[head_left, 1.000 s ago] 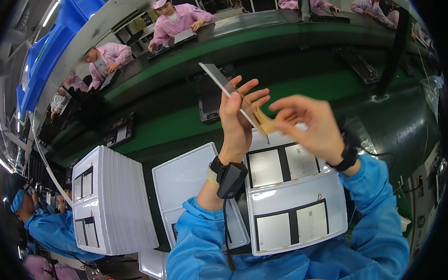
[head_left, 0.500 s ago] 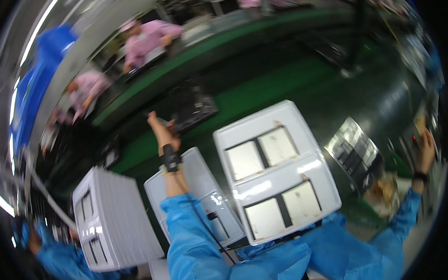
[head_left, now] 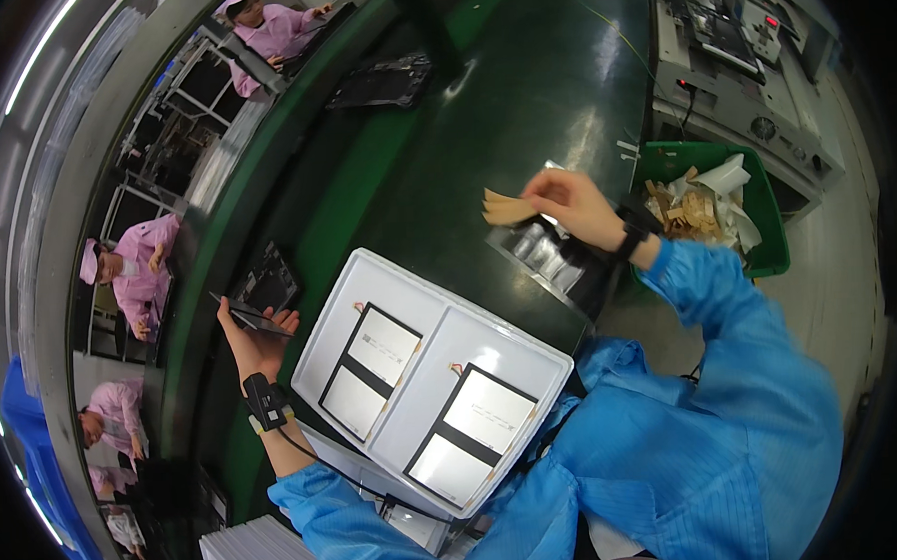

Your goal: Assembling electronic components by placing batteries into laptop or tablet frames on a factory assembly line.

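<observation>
My left hand holds a thin, dark flat piece between thumb and fingers, left of a white plastic tray. My right hand pinches several tan paper strips that fan out from its fingertips. Under those strips lies a pile of shiny silver and black sheets. In front of me, the white tray has two compartments. Each bears a battery pack of two silver cells with black bands and a small connector: one on the left, another on the right.
Stacked white trays stand at lower left. Dark device casings rest on the green line, one nearby and one farther off. A green bin full of paper scraps is at right, below grey equipment. People in pink work across the line.
The view has swung right. My right hand has come from the far right to above the silver sheets, with tan strips in it. My left hand is now beside the tray.
</observation>
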A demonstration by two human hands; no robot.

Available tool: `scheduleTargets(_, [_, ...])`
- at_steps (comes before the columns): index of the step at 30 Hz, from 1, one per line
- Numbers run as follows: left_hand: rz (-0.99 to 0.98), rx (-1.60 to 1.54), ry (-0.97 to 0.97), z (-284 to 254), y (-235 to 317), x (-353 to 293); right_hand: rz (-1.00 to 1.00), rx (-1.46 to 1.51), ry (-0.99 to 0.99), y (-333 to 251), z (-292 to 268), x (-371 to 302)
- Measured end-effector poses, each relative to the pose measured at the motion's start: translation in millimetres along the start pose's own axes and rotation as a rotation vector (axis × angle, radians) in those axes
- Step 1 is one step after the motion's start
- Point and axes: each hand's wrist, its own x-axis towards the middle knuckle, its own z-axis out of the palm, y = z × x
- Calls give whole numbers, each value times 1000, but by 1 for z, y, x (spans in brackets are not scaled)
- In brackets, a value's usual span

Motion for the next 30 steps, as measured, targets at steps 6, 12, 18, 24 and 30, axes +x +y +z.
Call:
scheduleTargets(6, [93,133,-49,12,10,-19,108,-151,-184,26,29,124])
scheduleTargets(12, [146,130,-29,4,14,-23,80,521,-180,-5,49,189])
scheduleTargets(18, [396,345,513,-100,39,5,-162,212,226,-111,-92,71])
scheduleTargets(24, [617,289,552,-269,77,80,135,-192,587,110,-402,-114])
scheduleTargets(30, [482,405,674,-221,50,66,679,-850,463,246,-506,-186])
